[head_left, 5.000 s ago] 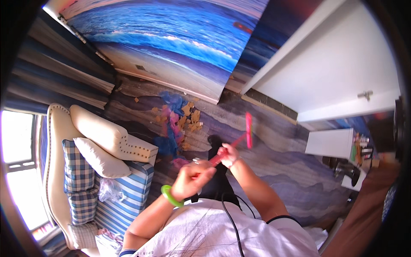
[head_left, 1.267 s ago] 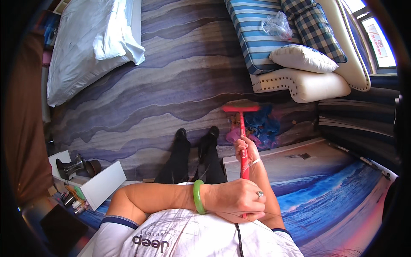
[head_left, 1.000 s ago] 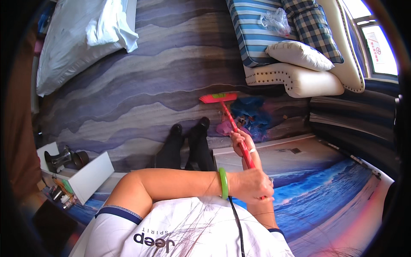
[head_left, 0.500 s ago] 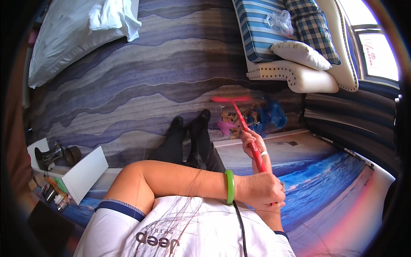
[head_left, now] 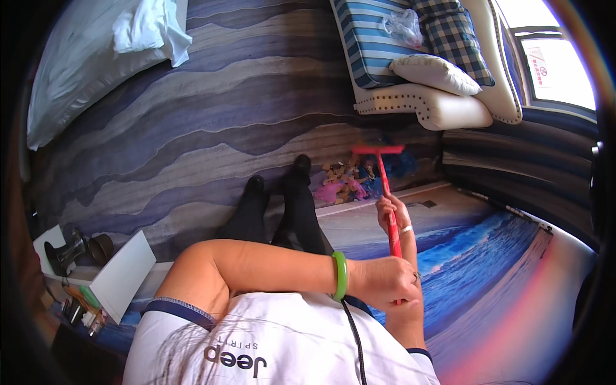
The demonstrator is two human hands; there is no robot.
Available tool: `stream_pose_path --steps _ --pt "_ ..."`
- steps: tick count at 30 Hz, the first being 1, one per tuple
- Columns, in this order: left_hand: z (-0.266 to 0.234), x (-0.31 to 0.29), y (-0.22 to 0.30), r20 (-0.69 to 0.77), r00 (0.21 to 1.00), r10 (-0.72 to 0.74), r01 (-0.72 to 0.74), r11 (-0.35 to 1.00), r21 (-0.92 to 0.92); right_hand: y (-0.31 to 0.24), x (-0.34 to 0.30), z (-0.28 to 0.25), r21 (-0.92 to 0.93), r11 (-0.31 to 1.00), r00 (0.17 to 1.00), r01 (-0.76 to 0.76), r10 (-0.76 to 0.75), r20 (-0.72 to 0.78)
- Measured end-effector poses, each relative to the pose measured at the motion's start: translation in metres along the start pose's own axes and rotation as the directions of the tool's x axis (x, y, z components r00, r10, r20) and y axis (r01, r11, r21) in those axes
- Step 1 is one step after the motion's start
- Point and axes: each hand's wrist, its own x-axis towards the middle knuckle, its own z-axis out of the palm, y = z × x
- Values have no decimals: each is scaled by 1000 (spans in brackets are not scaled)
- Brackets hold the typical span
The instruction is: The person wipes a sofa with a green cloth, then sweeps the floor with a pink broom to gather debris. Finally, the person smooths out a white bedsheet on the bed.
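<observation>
Both hands grip a red broom point(head_left: 394, 239) with a wide T-shaped head. My left hand point(head_left: 384, 282), below a green bangle, is closed round the top end of the handle, close to my chest. Farther down the handle, my right hand point(head_left: 393, 212) is wrapped round it, with a white band at the wrist. The broom head reaches the floor at the far side of a litter pile. Brown scraps point(head_left: 340, 173), crumpled pink plastic point(head_left: 332, 191) and blue plastic point(head_left: 403, 163) make up that pile. The bristles are blurred, and the head partly covers the blue plastic.
A cream studded sofa point(head_left: 443, 106) with striped seat and cushions stands at the far right. At the far left is a bed with a pale cover point(head_left: 70, 90). A white shelf unit point(head_left: 125, 276) with small items is at the near left. My legs point(head_left: 295, 205) stand beside the pile.
The broom head has swung right across the far side of the pile, now over the blue plastic. Both hands keep their grip. The whole view has shifted slightly.
</observation>
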Motion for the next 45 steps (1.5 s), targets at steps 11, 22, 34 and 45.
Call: stream_pose_path --steps 11,22,34,45 --pt "18 76 -94 207 972 -111 118 993 -26 -100 10 -17 116 988 993 100 -107 58" --pt "91 170 -282 430 891 -142 111 989 97 -328 13 -49 336 916 828 219 -356 432" --pt "109 208 -248 605 794 51 65 984 -168 -271 -53 -53 554 791 799 260 -498 337" --pt "196 218 -496 559 818 -134 103 991 88 -539 -20 -129 -112 625 618 772 -781 -94"
